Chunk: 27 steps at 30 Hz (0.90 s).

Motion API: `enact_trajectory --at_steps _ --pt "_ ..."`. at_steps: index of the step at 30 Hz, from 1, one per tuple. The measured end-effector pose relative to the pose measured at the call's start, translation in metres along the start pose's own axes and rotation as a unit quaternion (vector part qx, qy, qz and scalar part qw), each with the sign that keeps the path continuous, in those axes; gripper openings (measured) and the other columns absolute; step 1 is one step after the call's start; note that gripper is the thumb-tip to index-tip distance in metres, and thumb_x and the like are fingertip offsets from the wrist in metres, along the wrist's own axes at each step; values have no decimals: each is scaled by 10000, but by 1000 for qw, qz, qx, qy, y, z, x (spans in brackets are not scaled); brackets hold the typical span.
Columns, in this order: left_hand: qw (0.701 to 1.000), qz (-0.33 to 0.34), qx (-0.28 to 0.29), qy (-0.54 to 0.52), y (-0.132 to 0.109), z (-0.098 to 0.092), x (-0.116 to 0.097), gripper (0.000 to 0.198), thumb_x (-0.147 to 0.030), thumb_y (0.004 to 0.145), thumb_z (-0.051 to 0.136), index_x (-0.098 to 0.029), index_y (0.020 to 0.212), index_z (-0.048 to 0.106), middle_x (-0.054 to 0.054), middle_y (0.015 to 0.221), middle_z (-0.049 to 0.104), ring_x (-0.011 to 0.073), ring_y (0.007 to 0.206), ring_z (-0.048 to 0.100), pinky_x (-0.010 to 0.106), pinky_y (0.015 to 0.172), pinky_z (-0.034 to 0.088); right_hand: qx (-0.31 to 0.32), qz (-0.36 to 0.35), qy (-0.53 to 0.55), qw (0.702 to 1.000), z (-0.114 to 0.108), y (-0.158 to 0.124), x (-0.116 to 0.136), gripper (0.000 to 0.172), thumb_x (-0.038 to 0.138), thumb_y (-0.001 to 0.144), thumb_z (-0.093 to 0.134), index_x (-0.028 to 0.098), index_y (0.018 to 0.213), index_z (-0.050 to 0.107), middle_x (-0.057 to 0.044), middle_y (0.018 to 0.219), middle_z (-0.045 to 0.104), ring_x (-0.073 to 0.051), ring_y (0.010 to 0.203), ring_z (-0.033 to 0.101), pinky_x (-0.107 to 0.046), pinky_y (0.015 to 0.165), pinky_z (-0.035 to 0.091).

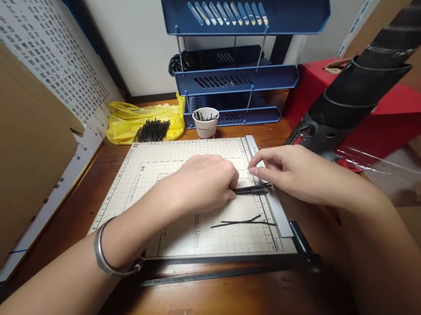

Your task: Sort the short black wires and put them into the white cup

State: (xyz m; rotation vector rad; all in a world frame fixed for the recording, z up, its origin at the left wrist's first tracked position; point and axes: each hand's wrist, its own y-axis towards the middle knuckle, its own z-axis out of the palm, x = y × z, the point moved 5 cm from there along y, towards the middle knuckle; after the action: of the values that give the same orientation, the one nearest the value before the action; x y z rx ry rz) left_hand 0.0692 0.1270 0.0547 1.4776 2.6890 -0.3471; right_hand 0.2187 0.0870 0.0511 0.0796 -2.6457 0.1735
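Observation:
My left hand (209, 182) is closed on one end of a bundle of thin black strips (251, 190), which lies on a cream cutting board (130, 199) printed with grid lines. The bundle's other end reaches the metal edge strip (280, 215) along the board's right side. Just above that end is my right hand (278, 169), its thumb and index finger brought together over the metal strip; whether anything tiny is between them is hidden. Two or so loose black strips (242, 221) cross each other on the board, nearer to me.
Behind the board stand a paper cup (207, 127) with black pieces, a yellow bag (120, 123) with a pile of black strips (152, 130), and blue trays (239, 79). Right are a black tube (352, 89) and red box (396, 123); a blade arm (210, 275) lies in front.

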Motion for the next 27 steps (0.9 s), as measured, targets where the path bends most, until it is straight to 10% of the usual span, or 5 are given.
enact_trajectory --at_steps 27 --pt "977 22 -90 -192 -9 21 7 123 -291 939 634 -198 929 714 21 884 689 201 825 592 312 710 398 51 -29 73 996 13 -14 -22 170 362 824 647 226 787 741 50 537 327 -84 523 309 -240 492 242"
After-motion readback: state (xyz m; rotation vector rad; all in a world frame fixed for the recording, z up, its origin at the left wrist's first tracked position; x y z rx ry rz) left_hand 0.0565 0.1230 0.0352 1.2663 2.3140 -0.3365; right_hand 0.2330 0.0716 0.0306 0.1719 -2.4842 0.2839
